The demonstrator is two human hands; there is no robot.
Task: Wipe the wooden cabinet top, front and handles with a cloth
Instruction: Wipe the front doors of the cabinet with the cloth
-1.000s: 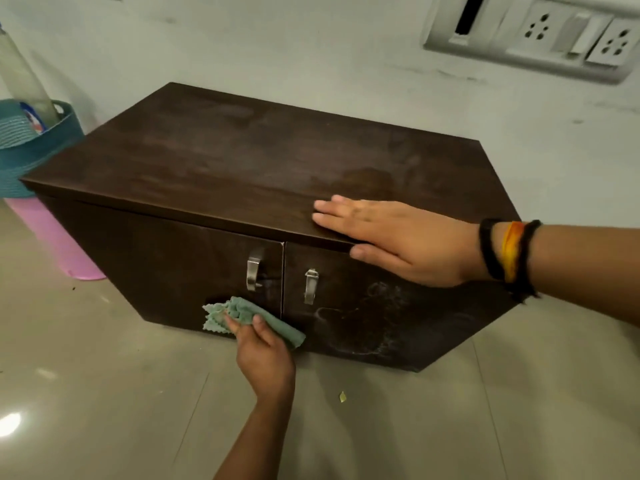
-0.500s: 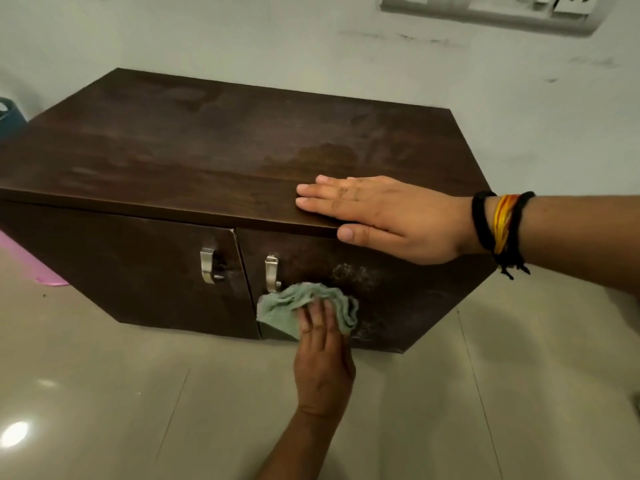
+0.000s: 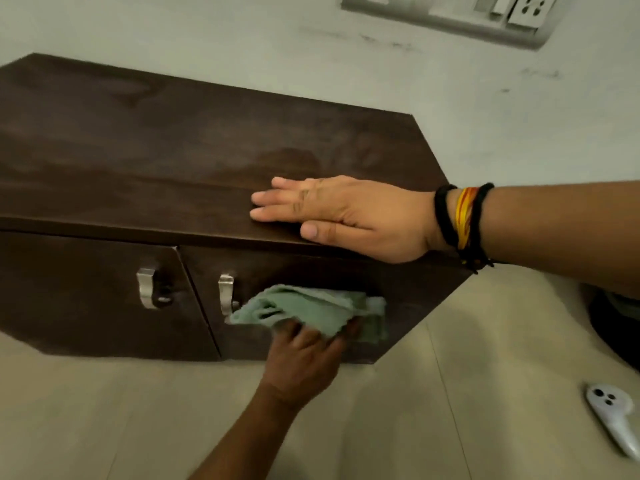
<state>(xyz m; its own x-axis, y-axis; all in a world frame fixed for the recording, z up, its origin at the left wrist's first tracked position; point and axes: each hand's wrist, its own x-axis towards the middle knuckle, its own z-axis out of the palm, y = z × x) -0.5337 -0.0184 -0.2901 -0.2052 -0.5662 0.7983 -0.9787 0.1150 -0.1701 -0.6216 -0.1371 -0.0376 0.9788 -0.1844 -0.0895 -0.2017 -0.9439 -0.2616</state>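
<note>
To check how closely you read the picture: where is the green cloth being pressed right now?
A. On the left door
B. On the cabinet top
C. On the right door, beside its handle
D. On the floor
C: the left hand presses the green cloth against the right door, just right of its metal handle, while the right hand lies flat on the cabinet top.

Head view looks down, close, at the cabinet [image 3: 173,161] front
</note>
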